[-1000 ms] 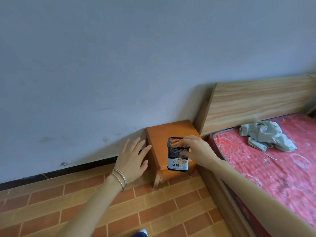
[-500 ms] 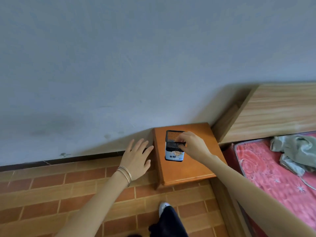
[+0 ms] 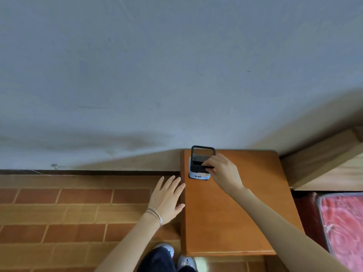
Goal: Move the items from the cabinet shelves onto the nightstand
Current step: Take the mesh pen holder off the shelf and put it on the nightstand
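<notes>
A black mesh pen holder (image 3: pixel 201 158) with a white label at its base stands at the far left corner of the orange wooden nightstand (image 3: pixel 231 216). My right hand (image 3: pixel 223 173) pinches its near rim with thumb and fingers. Whether the holder rests fully on the top or hangs just above it I cannot tell. My left hand (image 3: pixel 167 199), with thin bangles on the wrist, hovers with fingers spread beside the nightstand's left edge and holds nothing. The cabinet is out of view.
A grey-blue wall (image 3: pixel 176 75) rises right behind the nightstand. A wooden headboard (image 3: pixel 324 165) and a red patterned mattress (image 3: pixel 343 222) adjoin it on the right. Brick-pattern floor (image 3: pixel 68 213) spreads to the left. My shoes (image 3: pixel 176 256) stand at the nightstand's near left corner.
I have come closer and now look down on the nightstand. My right hand has carried the pen holder to the far left corner of the top. My left hand stayed spread beside it.
</notes>
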